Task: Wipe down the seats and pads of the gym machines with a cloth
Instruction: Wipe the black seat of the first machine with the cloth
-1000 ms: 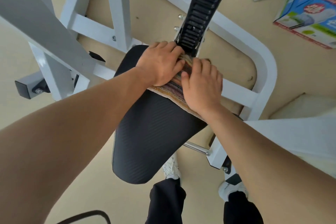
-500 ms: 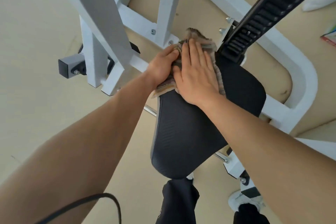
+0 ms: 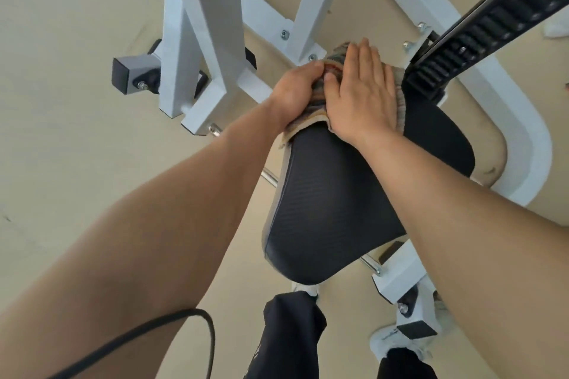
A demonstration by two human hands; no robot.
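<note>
The striped cloth lies bunched on the far end of the black seat, draped over its left edge. The right hand presses flat on top of it, fingers straight and close together. The left hand curls around the cloth's left side at the seat's edge, gripping it. Just beyond, a black ribbed bar rises to the right. The white machine frame stands on the beige floor.

black cable lower left | beige floor | white sneaker | dark trousers
</note>
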